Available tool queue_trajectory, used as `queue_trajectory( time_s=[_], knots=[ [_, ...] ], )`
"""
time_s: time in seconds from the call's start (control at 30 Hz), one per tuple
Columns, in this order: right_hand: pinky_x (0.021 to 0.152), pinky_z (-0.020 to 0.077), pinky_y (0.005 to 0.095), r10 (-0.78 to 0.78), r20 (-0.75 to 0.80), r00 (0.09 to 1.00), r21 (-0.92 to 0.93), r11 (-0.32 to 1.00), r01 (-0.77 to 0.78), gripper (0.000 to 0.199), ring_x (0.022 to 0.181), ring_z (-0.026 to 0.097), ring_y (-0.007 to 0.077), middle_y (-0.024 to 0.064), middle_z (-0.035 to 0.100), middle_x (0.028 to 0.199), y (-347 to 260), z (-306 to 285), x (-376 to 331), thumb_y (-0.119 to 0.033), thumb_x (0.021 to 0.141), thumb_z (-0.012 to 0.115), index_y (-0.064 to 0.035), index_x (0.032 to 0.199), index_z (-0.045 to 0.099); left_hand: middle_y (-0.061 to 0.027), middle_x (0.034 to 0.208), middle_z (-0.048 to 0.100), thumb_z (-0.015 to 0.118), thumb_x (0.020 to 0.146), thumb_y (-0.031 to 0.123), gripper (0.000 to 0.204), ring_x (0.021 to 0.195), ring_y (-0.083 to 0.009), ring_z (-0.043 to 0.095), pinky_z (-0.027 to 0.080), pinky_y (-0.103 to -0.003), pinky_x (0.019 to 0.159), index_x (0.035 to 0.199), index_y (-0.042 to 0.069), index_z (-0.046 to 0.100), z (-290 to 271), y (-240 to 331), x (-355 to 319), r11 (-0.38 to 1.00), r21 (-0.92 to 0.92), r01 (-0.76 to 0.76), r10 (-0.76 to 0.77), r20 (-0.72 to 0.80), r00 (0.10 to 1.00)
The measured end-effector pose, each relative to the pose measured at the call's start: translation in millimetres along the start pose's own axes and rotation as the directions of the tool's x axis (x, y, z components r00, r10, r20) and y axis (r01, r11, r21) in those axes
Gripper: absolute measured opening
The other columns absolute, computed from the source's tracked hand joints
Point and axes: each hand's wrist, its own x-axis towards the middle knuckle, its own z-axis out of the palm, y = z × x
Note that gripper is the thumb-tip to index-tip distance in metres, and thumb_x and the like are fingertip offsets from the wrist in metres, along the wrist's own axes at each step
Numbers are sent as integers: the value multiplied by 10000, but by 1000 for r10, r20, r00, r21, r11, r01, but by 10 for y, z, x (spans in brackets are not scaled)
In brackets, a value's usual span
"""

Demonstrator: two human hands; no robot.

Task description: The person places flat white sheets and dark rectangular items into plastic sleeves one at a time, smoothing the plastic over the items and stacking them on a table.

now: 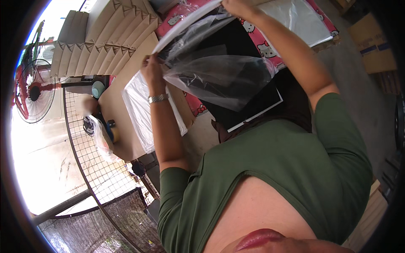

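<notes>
Both my hands are raised and closed on a sheet of clear plastic film (219, 78), which hangs in loose folds between them. My left hand (152, 69), with a metal band at the wrist, grips its left end. My right hand (239, 7) pinches the far end, close to the top of the view. A pale, whitish strip (185, 26) runs between the two hands along the film's far side. Beneath and behind the film lies a flat black panel (253, 101) with a white near edge, close to my lap. Part of the panel shows only through the film.
A stack of white plastic sheets (141, 111) lies left on brown cardboard (116, 101). Pleated brown cardboard pieces (97, 57) stand far left. Pink printed cloth (263, 44) covers the work surface, with more clear film (295, 21) at right. A red fan (36, 90) stands beside wire mesh.
</notes>
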Motion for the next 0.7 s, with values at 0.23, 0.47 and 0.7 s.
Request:
queue_trajectory(
  time_s=[0.23,0.47,0.7],
  knots=[
    [549,410,272,-32,214,976,670,733,-123,226,616,527,115,54,582,711,-831,-1588,-712,-142,813,534,21,951,610,37,698,444,613,778,56,127,556,-33,401,294,-181,454,901,28,622,-718,1182,-926,968,-202,-148,163,62,985],
    [548,436,263,-179,406,896,787,566,-244,267,584,556,117,41,591,692,-776,-1931,-1473,-182,735,617,2,924,577,-47,786,546,522,674,4,74,682,-89,495,383,-199,628,733,-20,560,-1260,1421,-1700,984,-49,173,-156,244,957],
    [677,371,179,-259,707,659,702,371,-608,374,733,491,49,-4,541,802,-534,-2174,-1927,-102,674,722,-22,999,556,14,546,494,584,730,73,100,430,-42,395,249,-194,401,662,4,559,-1301,1256,-1931,771,367,521,-622,608,492]
  ],
)
